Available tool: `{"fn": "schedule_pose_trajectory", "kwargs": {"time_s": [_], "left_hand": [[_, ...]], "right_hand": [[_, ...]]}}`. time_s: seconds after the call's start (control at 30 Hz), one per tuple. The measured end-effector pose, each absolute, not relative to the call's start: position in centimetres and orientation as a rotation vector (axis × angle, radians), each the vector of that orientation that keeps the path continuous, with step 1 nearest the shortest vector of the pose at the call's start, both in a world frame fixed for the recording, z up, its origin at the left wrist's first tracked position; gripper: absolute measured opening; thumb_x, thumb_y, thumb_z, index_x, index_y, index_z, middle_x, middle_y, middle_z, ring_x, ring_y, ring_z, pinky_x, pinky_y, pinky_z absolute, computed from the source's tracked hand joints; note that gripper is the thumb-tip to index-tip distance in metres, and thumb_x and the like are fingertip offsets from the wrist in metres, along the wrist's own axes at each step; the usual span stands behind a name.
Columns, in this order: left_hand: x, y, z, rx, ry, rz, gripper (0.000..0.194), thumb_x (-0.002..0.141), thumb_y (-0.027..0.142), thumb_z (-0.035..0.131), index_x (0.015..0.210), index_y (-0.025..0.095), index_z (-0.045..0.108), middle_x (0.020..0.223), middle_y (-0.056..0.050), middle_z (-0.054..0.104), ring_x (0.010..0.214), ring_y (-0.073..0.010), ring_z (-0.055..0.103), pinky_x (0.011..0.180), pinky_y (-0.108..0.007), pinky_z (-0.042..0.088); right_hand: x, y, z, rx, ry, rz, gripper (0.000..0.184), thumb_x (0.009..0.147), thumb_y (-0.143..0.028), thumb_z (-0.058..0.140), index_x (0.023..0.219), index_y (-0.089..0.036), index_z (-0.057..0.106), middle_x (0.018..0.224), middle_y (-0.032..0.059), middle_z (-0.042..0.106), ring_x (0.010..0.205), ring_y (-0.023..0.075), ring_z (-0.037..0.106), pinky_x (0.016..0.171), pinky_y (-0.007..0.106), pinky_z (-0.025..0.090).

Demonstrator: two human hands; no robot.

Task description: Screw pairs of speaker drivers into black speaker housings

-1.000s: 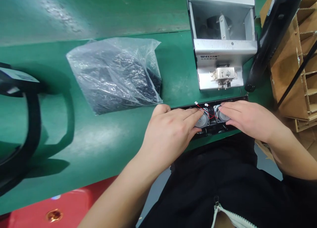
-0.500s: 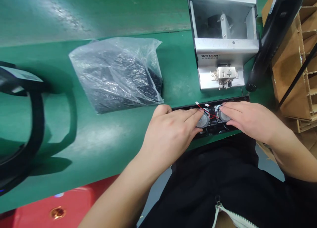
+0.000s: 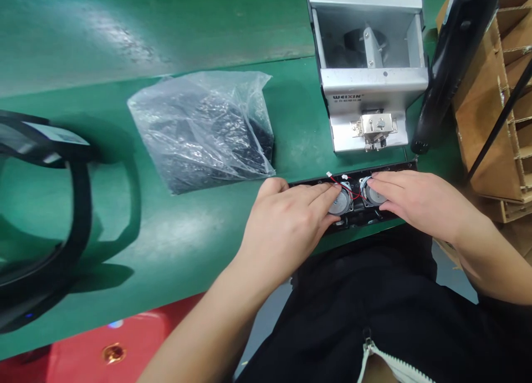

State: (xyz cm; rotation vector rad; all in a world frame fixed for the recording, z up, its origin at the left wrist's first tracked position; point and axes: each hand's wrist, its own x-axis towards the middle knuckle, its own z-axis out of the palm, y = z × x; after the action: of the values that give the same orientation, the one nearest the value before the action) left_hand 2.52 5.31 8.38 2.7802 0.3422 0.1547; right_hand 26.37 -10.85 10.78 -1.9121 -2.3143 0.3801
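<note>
Both of my hands rest on a long black housing (image 3: 316, 181) lying along the green bench's front edge. My left hand (image 3: 286, 228) presses its fingers onto a round silver speaker (image 3: 339, 203). My right hand (image 3: 418, 199) covers part of a second round speaker (image 3: 374, 195) just beside it. Thin red and white wires (image 3: 348, 186) run between the speakers, ending in a small white connector. My fingers hide parts of both speakers, and the housing's lower side is mostly shadowed.
A steel WEIXIN screw feeder (image 3: 369, 78) stands just behind the housing. A black power tool (image 3: 455, 67) lies to its right, beside cardboard dividers (image 3: 484, 108). A plastic bag of black parts (image 3: 203, 133) lies left, with a black looped object (image 3: 45, 216) beyond it.
The camera view has shifted slightly, so the bag and black looped object sit further right. My hands and the speakers have stayed in about the same place.
</note>
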Motion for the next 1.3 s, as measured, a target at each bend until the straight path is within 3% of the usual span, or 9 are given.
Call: {"fn": "schedule_pose_trajectory", "kwargs": {"time_s": [0.3, 0.77, 1.3], "left_hand": [[2.8, 5.3, 8.7, 2.792, 0.344, 0.098, 0.031, 0.106, 0.020, 0.067, 0.136, 0.020, 0.074, 0.132, -0.012, 0.084, 0.105, -0.0325, 0.083, 0.080, -0.047, 0.046], [3.2, 5.3, 8.9, 2.759, 0.381, 0.032, 0.029, 0.101, 0.023, 0.075, 0.130, 0.019, 0.077, 0.124, -0.012, 0.085, 0.098, -0.0325, 0.081, 0.077, -0.045, 0.042], [3.6, 5.7, 8.8, 2.876, 0.300, -0.017, 0.029, 0.102, 0.023, 0.076, 0.130, 0.017, 0.076, 0.130, -0.009, 0.084, 0.099, -0.0307, 0.082, 0.076, -0.045, 0.042]], "right_hand": [[26.5, -10.7, 10.8, -1.939, -2.316, 0.384, 0.037, 0.105, -0.019, 0.065, 0.140, -0.012, 0.069, 0.142, 0.0182, 0.079, 0.121, 0.0303, 0.081, 0.104, 0.050, 0.071], [26.5, -10.8, 10.9, -1.940, -2.317, 0.387, 0.040, 0.103, -0.019, 0.069, 0.141, -0.010, 0.071, 0.142, 0.0176, 0.079, 0.125, 0.0296, 0.080, 0.109, 0.046, 0.070], [26.6, -10.2, 10.5, -1.881, -2.304, 0.366, 0.040, 0.093, -0.018, 0.082, 0.132, -0.013, 0.075, 0.135, 0.0154, 0.083, 0.118, 0.0313, 0.082, 0.104, 0.047, 0.072]]}}
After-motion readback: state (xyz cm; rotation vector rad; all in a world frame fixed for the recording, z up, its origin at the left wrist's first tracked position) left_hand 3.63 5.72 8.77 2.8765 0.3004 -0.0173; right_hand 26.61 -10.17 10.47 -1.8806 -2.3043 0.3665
